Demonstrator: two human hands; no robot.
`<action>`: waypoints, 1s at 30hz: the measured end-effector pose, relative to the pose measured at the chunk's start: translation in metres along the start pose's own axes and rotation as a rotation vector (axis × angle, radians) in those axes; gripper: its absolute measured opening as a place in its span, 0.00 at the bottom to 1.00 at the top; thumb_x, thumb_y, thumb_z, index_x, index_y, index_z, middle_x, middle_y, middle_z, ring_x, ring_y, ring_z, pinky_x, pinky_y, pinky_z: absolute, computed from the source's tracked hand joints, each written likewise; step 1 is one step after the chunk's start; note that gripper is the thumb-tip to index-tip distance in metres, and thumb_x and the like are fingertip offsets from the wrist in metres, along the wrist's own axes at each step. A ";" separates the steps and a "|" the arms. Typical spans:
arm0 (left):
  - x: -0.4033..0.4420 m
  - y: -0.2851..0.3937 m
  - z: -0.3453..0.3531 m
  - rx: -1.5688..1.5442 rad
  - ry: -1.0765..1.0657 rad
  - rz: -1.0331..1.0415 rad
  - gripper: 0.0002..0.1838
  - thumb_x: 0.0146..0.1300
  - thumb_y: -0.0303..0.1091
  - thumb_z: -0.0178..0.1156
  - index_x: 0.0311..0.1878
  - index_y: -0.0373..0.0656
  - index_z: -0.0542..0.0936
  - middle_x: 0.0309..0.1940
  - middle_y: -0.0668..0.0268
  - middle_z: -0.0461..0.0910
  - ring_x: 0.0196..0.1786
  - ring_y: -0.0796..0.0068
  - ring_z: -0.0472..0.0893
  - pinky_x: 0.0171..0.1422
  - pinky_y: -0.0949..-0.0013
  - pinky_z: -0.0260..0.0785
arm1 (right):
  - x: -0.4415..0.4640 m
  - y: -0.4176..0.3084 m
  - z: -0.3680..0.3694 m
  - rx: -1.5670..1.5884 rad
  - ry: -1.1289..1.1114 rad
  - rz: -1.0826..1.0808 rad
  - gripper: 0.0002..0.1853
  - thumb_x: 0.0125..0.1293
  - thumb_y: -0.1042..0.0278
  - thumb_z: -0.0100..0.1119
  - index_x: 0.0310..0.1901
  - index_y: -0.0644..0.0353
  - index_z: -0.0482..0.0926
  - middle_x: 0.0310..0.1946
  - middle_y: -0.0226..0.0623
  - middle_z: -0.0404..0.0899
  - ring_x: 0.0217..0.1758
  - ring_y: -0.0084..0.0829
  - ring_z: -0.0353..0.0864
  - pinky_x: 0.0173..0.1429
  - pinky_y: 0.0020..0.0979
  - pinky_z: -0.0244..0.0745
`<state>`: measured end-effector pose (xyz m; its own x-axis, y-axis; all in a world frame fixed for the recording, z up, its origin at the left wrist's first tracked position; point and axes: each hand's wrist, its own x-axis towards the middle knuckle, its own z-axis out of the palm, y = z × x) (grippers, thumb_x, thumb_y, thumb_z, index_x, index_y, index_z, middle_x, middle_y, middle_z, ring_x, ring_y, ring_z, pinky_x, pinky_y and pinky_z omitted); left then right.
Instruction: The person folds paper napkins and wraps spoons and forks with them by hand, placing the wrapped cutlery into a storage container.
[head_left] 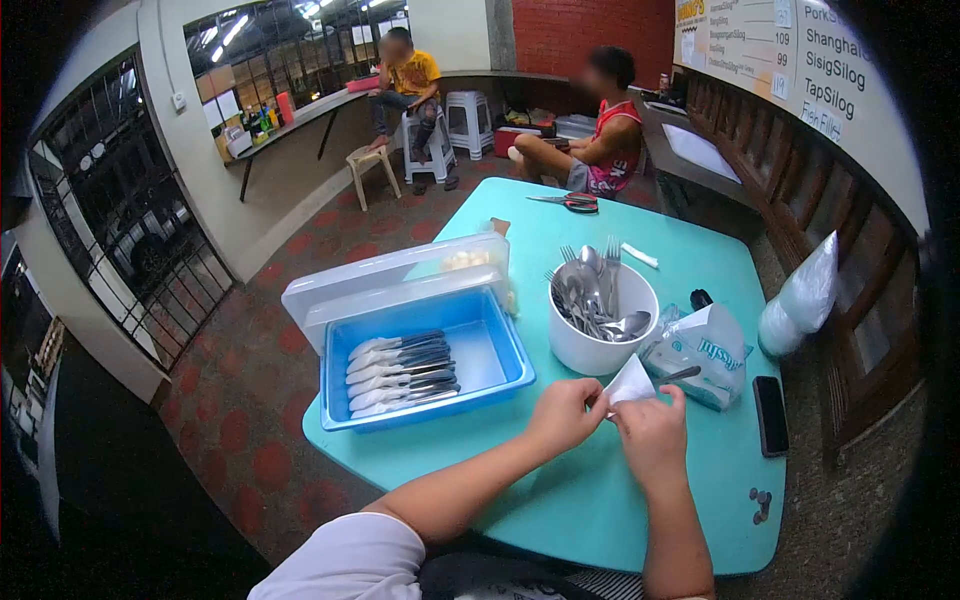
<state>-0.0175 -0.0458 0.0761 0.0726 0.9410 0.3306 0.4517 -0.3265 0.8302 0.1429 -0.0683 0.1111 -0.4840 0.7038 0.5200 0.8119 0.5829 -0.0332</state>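
Just in front of the white bucket, both hands meet at a white napkin (630,386). My left hand (567,415) is closed, pinching the napkin's lower left edge. My right hand (652,430) is closed on the napkin's lower side, and a metal utensil handle (680,375) sticks out beside its fingers. The bucket (600,352) holds several forks and spoons (592,290). To the left, a blue tray (430,408) contains several utensils wrapped in white napkins (380,375), handles to the right. A clear lid (400,270) leans along its back edge.
On the turquoise table (560,500) are a tissue pack (705,355), a phone (770,416), coins (761,505) and scissors (575,202). A plastic-wrapped stack (800,300) stands at the right edge. Two people (408,75) (605,135) sit beyond the table.
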 end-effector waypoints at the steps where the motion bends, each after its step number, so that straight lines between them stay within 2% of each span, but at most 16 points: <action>1: 0.000 0.002 -0.003 0.047 -0.028 0.006 0.10 0.58 0.36 0.61 0.26 0.39 0.81 0.23 0.53 0.80 0.25 0.53 0.80 0.30 0.56 0.70 | 0.000 0.000 -0.002 0.013 0.010 -0.002 0.04 0.56 0.64 0.62 0.31 0.52 0.80 0.28 0.28 0.80 0.34 0.29 0.79 0.57 0.46 0.63; 4: -0.004 0.016 -0.011 0.101 -0.076 0.042 0.09 0.56 0.35 0.62 0.26 0.39 0.80 0.23 0.51 0.80 0.27 0.49 0.79 0.31 0.53 0.71 | 0.003 0.001 -0.009 0.036 0.043 -0.015 0.06 0.54 0.62 0.64 0.30 0.52 0.80 0.27 0.28 0.80 0.34 0.31 0.79 0.55 0.45 0.64; 7: -0.007 0.011 -0.010 0.162 -0.145 0.050 0.08 0.56 0.34 0.62 0.28 0.38 0.81 0.23 0.52 0.79 0.26 0.53 0.80 0.31 0.56 0.70 | 0.006 0.001 -0.010 0.044 0.068 -0.034 0.06 0.53 0.62 0.66 0.29 0.52 0.80 0.27 0.29 0.80 0.37 0.32 0.78 0.53 0.45 0.64; 13: -0.006 0.013 -0.017 0.168 -0.240 0.088 0.07 0.53 0.33 0.62 0.28 0.38 0.81 0.24 0.51 0.79 0.28 0.49 0.79 0.33 0.55 0.71 | 0.004 0.008 -0.006 0.170 0.004 0.011 0.08 0.50 0.63 0.68 0.31 0.52 0.80 0.28 0.30 0.80 0.39 0.33 0.77 0.51 0.44 0.63; 21: 0.000 0.011 -0.037 0.139 -0.484 0.125 0.08 0.54 0.31 0.61 0.28 0.36 0.79 0.23 0.49 0.78 0.26 0.50 0.78 0.32 0.56 0.69 | 0.007 0.008 -0.001 0.363 0.000 0.033 0.09 0.47 0.63 0.70 0.30 0.53 0.82 0.31 0.32 0.81 0.40 0.34 0.77 0.51 0.43 0.65; 24: 0.006 0.011 -0.047 0.115 -0.619 0.115 0.08 0.54 0.32 0.61 0.27 0.36 0.80 0.23 0.49 0.78 0.27 0.50 0.78 0.34 0.55 0.69 | 0.003 0.023 0.023 0.725 -0.083 -0.029 0.09 0.48 0.64 0.71 0.29 0.56 0.83 0.31 0.34 0.82 0.41 0.37 0.79 0.51 0.42 0.68; 27: 0.007 0.008 -0.048 0.104 -0.692 0.118 0.09 0.55 0.34 0.61 0.28 0.36 0.80 0.23 0.49 0.78 0.28 0.50 0.78 0.34 0.54 0.68 | -0.002 0.025 0.024 0.802 -0.397 0.199 0.09 0.50 0.67 0.70 0.31 0.60 0.82 0.30 0.38 0.83 0.39 0.38 0.81 0.47 0.38 0.73; 30: 0.007 0.008 -0.046 0.082 -0.704 0.111 0.11 0.57 0.35 0.61 0.29 0.35 0.80 0.24 0.48 0.78 0.28 0.49 0.78 0.35 0.54 0.68 | -0.002 0.024 0.021 0.921 -0.437 0.323 0.10 0.52 0.68 0.69 0.30 0.64 0.81 0.27 0.41 0.82 0.33 0.35 0.82 0.41 0.34 0.74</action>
<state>-0.0541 -0.0459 0.1057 0.6662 0.7455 0.0205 0.4714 -0.4422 0.7630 0.1564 -0.0471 0.0911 -0.5134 0.8577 0.0259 0.4520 0.2960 -0.8415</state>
